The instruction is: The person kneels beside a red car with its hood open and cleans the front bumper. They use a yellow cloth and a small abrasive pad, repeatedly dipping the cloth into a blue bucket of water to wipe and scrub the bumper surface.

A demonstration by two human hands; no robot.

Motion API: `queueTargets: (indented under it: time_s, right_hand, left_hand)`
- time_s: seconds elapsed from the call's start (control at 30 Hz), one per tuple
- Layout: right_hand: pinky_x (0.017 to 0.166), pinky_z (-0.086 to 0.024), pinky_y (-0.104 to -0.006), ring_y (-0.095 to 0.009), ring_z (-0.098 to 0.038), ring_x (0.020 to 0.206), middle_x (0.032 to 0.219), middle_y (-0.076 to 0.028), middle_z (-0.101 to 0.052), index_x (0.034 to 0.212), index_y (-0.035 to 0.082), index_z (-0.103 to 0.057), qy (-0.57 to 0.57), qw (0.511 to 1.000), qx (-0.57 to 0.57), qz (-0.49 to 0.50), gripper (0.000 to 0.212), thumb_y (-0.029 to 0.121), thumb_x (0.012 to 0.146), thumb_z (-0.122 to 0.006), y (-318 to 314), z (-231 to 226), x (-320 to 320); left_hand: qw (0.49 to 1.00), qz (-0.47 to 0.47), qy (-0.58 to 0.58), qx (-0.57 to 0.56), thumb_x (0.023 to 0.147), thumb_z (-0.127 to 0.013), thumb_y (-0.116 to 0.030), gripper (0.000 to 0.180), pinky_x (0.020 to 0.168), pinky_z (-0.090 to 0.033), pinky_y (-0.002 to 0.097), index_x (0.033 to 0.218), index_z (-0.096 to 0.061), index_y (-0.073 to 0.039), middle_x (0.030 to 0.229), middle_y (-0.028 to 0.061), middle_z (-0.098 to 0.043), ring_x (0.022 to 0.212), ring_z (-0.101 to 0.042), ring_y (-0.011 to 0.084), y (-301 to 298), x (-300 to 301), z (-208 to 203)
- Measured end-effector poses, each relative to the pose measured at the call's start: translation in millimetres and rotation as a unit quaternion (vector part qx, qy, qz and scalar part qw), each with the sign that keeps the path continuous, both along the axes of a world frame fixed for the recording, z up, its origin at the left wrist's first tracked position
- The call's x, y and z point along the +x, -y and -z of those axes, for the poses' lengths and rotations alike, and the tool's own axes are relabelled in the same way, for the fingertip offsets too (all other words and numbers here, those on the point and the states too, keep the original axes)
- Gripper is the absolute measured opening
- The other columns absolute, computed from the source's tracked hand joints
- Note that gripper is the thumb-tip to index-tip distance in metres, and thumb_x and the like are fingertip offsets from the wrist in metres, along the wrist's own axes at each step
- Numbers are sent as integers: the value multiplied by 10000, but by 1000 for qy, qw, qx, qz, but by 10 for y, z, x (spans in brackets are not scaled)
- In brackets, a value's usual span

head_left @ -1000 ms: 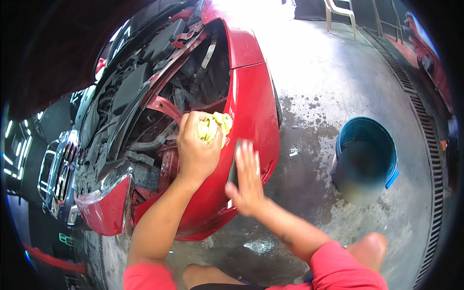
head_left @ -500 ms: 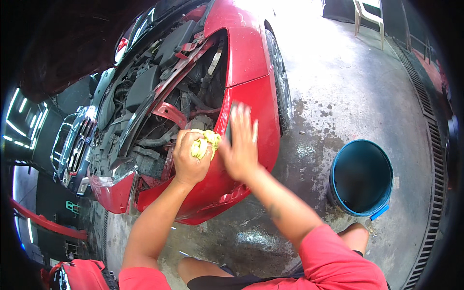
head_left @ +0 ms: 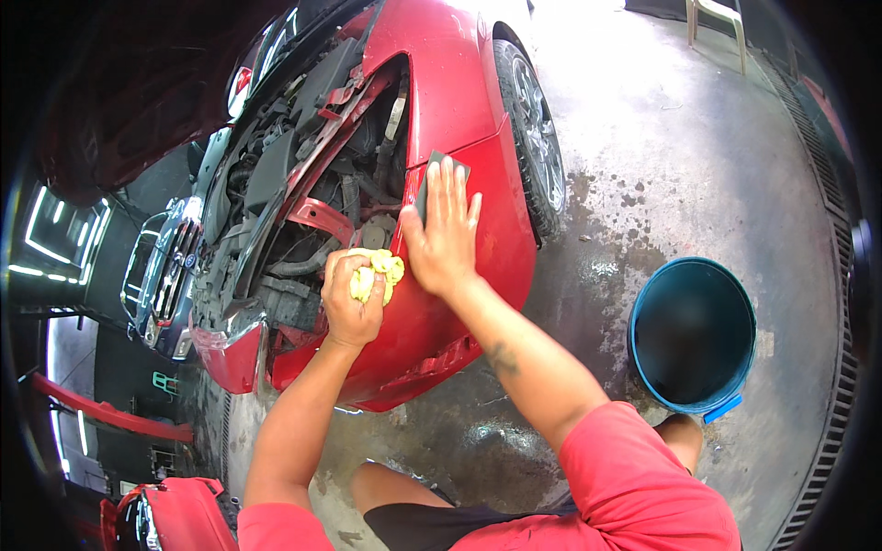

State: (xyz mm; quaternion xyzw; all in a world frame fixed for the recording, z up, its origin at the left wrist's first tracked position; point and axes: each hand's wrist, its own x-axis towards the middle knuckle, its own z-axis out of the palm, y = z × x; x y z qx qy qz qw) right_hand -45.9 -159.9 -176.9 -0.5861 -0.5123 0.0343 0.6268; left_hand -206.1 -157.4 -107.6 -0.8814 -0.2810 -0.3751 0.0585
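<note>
The bumper of a red car fills the middle, shiny and wet-looking. Flat against it, near the seam below the fender, my right hand lies with its fingers stretched out. Under those fingers is a dark grey sheet that looks like sandpaper; most of it is hidden by the hand. My left hand is closed round a bunched yellow cloth, close to the bumper's inner edge and left of my right hand.
The uncovered engine bay and an open headlight cavity lie left of the bumper. A front wheel stands beyond. On the wet floor at right is a blue-green bucket. A drain grate runs along the far right.
My right hand has slid slightly up and left along the bumper, showing more of the dark sheet. The left hand still grips the cloth. The whole view has shifted a little.
</note>
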Motion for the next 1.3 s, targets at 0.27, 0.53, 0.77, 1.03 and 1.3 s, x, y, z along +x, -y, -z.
queueTargets:
  time_s: [0.27,0.53,0.77,1.03,1.3]
  right_hand:
    - [1288,-72,-652,-441,-84,1647,1764,-270,-143,1683,-23,-212,-15,997,-59,-48,832,497,1086,-466,384,388,-301]
    - [1291,-77,-641,-488,-25,1636,1762,-307,-51,1685,-49,-123,-67,992,-83,-60,833,506,1119,-381,263,108,-407]
    - [1317,-74,-580,-411,-24,1654,1777,-258,-51,1696,-21,-100,-203,967,-153,14,947,686,1091,-274,-598,-161,805]
    - [1290,-97,-653,-403,-34,1656,1782,-243,-68,1699,-9,-111,-138,979,-145,27,914,623,1094,-376,-357,-203,316]
    - [1297,-58,-628,-408,-14,1656,1779,-262,-27,1690,-40,-118,-107,977,-168,-75,954,651,1082,-368,-13,-386,-53]
  left_hand:
    - [1000,8,-1,-10,823,-720,-45,272,905,-510,499,1067,-606,-10,1061,218,-659,1006,-627,416,34,-65,-2]
    - [1000,26,11,-9,821,-738,-66,272,848,-524,509,1060,-616,-26,1053,218,-648,973,-634,432,-12,-113,-52]
    - [999,34,29,-4,804,-774,-78,288,824,-539,503,1047,-627,-32,1052,210,-633,966,-647,418,-23,78,12]
    - [999,26,24,-1,802,-771,-79,290,817,-535,503,1048,-624,-37,1049,210,-627,956,-645,420,0,-15,-37]
    - [1000,9,13,-8,790,-774,-60,296,825,-538,494,1046,-629,-32,1048,206,-628,965,-650,420,5,-128,-83]
